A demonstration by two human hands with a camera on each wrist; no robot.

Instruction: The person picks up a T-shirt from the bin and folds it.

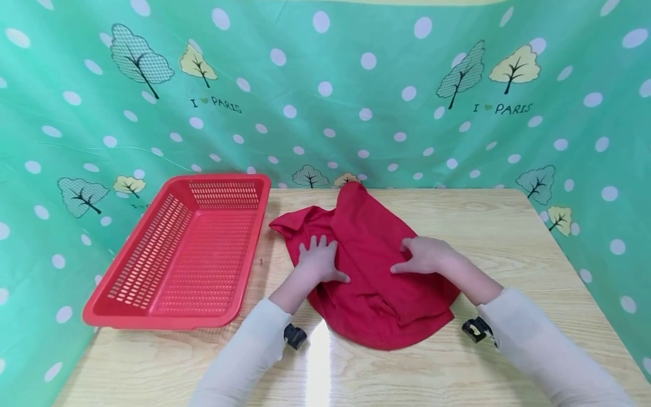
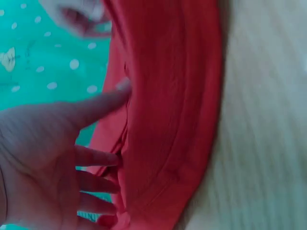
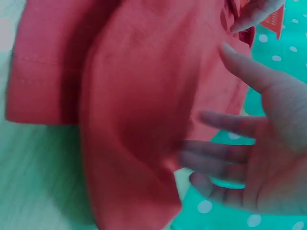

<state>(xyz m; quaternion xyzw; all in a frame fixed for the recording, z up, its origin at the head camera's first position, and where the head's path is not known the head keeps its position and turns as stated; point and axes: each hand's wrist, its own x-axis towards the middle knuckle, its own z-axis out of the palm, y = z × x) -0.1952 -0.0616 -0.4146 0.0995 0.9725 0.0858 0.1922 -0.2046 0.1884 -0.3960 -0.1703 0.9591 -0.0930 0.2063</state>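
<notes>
A crumpled red garment (image 1: 371, 243) with stitched hems lies spread in uneven folds on the table. My left hand (image 1: 319, 263) is over its left part, fingers spread; in the left wrist view, the thumb and fingertips of that hand (image 2: 53, 153) are at a fold of the cloth (image 2: 163, 96). Over the right side of the garment is my right hand (image 1: 424, 257), its thumb apart from the fingers. The right wrist view shows this hand (image 3: 268, 139) with loosely extended fingers close to the red fabric (image 3: 139, 115), pinching none of it.
To the left of the garment stands a red perforated plastic basket (image 1: 208, 260) with nothing in it. The light wood table (image 1: 508, 243) meets a green polka-dot curtain (image 1: 325, 113) at the back and sides.
</notes>
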